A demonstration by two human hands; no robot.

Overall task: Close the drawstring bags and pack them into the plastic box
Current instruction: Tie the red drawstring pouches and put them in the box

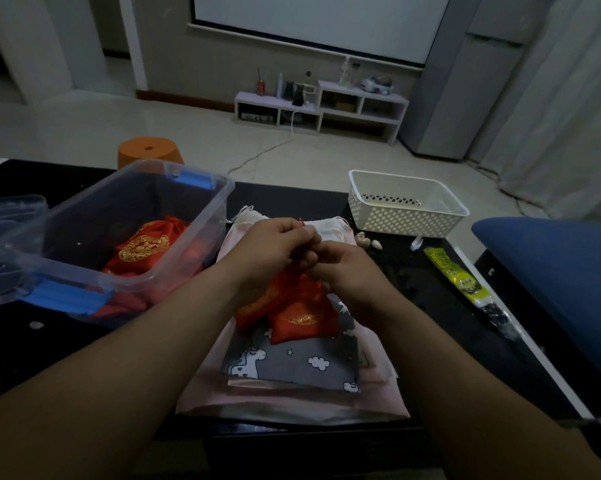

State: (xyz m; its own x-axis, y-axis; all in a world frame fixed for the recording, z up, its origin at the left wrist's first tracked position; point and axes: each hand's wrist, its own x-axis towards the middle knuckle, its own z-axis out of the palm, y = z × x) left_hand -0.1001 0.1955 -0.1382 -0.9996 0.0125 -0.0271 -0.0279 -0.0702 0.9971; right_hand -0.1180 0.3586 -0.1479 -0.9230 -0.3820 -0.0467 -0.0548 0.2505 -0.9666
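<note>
Black table (413, 271): plastic box (119, 237), basket (406, 206)

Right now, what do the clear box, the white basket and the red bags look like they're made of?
Clear box: see-through rigid plastic, glossy, with blue clips. White basket: opaque plastic, matte-looking, its walls perforated with round holes. Red bags: shiny fabric, probably satin or brocade, with gold embroidered-looking motifs; exact weave unclear.

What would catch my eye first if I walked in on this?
Probably the two hands, left hand and right hand, meeting mid-table over small red bags lying on grey and pink cloth. Next, the clear plastic box at left, more red bags inside, and the white basket at back right.
</note>
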